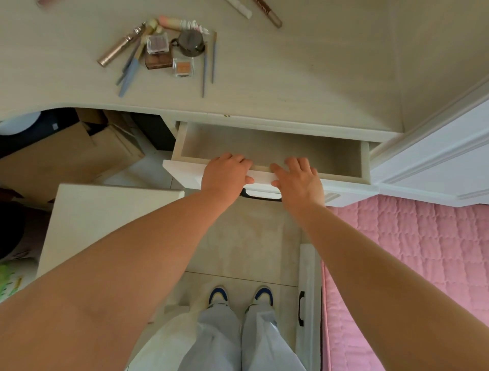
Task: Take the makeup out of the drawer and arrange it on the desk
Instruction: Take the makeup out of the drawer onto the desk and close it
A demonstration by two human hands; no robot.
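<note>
- The makeup (161,50) lies heaped on the desk (291,66), beyond and left of the drawer (267,148).
- The left hand (225,173) curls over the drawer's front edge.
- The right hand (299,176) grips likewise; both should push evenly, fingers withdrawn before closing.

Bare forearms, no sleeves; pale grey loose trousers (238,341); white shoes (218,295) with blue and yellow trim.

Top edge cuts two pencils (267,12) and a pink item (43,2). Hands hide most of drawer handle (260,195). Drawer (264,148) rear hidden under desk (291,79).
</note>
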